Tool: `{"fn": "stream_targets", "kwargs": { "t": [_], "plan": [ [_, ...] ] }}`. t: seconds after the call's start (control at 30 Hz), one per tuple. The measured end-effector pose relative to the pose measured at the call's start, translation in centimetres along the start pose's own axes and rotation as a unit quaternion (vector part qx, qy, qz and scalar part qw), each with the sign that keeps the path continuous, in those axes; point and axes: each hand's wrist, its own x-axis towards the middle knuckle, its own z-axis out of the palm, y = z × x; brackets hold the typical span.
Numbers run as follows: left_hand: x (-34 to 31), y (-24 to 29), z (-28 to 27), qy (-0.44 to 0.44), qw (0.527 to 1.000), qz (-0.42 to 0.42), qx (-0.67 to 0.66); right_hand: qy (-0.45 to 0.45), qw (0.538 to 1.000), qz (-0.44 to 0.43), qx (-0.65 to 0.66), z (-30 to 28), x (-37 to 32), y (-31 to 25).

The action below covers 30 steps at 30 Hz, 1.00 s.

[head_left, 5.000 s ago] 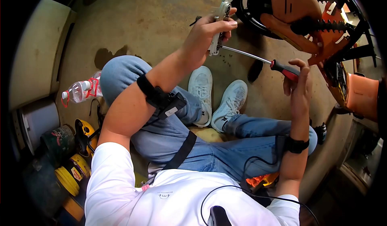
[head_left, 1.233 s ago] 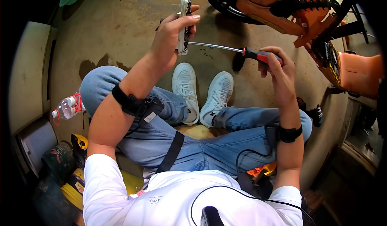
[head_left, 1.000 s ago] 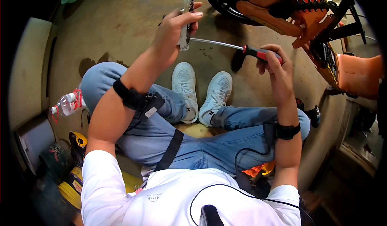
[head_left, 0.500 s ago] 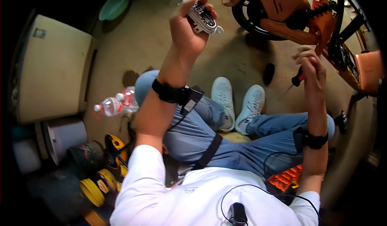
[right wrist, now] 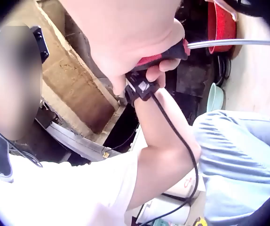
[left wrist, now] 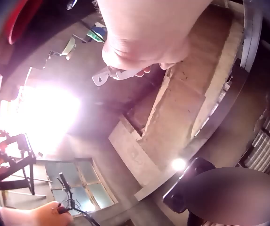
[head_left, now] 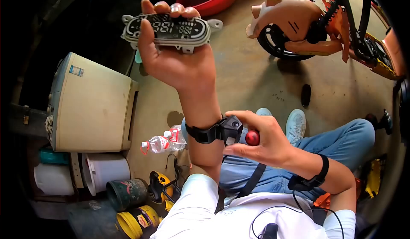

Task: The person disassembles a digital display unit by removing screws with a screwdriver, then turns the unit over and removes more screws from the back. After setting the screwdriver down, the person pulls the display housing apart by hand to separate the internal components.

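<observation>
My left hand is raised at the upper left of the head view and grips a scooter's dashboard display, fingers over its far edge and thumb across its front. The black face with pale digits is turned toward the head; the white housing has mounting lugs at both ends. My right hand has thumb and forefinger at the small camera strapped on the left wrist. A screwdriver stays in that hand, its red-black handle held against the palm. Its metal shaft sticks out in the right wrist view.
An orange scooter body with its rear wheel stands at the upper right. Left are a cream appliance, plastic bottles and several buckets, including a white one. A red basin lies behind the display.
The screwdriver has left the display's edge. My left hand has lifted the display and turned its face toward the head. My right hand has come across to the left wrist camera, screwdriver still held.
</observation>
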Motion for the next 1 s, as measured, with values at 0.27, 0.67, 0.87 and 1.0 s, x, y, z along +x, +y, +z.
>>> {"fn": "stream_targets", "kwargs": {
  "t": [0.27,0.67,0.87,1.0],
  "plan": [
    [-0.2,-0.8,1.5,0.013,0.982,0.113,0.153,0.082,0.994,-0.005,0.065,2.1,0.2,1.1],
    [0.0,-2.9,1.1,0.079,0.916,0.233,0.316,0.124,0.987,0.007,0.099,2.5,0.1,0.4],
    [-0.6,-2.6,0.2,-0.01,0.896,0.254,0.363,0.145,0.985,-0.005,0.089,2.9,0.0,0.1],
    [-1.6,-2.9,1.9,0.027,0.942,0.21,0.26,0.135,0.988,0.01,0.069,2.6,0.0,0.6]
  ]
}}
